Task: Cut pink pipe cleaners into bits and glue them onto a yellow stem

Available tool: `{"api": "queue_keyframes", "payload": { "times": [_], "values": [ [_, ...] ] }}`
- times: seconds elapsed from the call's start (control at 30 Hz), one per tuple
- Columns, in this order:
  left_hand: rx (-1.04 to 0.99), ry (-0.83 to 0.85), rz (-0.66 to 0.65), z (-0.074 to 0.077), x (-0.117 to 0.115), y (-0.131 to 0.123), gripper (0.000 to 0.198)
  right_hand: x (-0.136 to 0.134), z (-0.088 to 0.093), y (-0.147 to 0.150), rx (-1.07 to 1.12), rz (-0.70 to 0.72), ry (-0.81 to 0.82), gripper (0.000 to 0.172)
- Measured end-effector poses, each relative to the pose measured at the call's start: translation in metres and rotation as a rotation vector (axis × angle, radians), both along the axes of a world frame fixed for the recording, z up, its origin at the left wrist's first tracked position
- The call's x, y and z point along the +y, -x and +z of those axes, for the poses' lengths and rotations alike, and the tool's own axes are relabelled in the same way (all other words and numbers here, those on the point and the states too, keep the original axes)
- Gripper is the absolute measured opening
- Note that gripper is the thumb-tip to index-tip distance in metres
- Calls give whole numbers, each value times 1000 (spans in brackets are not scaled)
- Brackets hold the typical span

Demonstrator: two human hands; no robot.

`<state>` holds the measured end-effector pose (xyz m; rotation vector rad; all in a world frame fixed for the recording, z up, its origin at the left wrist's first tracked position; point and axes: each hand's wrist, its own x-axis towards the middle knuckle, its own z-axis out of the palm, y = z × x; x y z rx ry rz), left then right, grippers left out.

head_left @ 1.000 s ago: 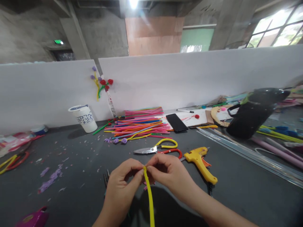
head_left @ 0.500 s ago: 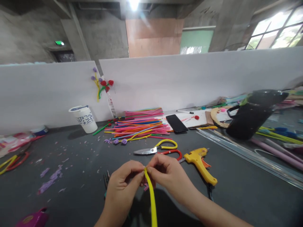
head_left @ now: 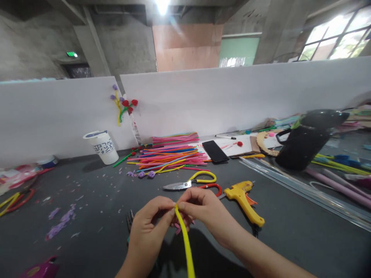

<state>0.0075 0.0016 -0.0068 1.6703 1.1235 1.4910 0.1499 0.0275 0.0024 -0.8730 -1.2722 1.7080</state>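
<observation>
A fuzzy yellow stem (head_left: 186,241) runs from my fingertips down to the bottom edge of the view. My left hand (head_left: 153,227) pinches its upper end from the left, and my right hand (head_left: 203,212) pinches the same end from the right, the fingertips nearly touching. Small pink pieces (head_left: 177,228) show beneath my fingers; how they join the stem is hidden. Scissors with yellow and red handles (head_left: 178,186) lie just beyond my hands. A yellow glue gun (head_left: 245,202) rests to the right of my right hand.
Colourful stems (head_left: 174,156) are piled behind the scissors, beside a black phone (head_left: 215,151). A white cup (head_left: 104,148) stands at the left back, a black jug (head_left: 304,143) at the right. Clear rods (head_left: 301,193) lie at right; purple scraps (head_left: 61,223) at left.
The yellow stem's lower part has swung slightly right, and more of the pink pieces shows under my fingers. Both hands keep their pinch. The whole view has shifted a little.
</observation>
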Motion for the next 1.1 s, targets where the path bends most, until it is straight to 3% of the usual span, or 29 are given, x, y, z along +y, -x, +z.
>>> {"api": "queue_keyframes", "payload": {
  "times": [0.53,1.1],
  "values": [
    [-8,-19,-101,-1,3,4,19,3,3,-3,46,55,103,22],
    [-64,29,-116,0,1,4,20,0,0,-2,43,50,47,20]
  ]
}}
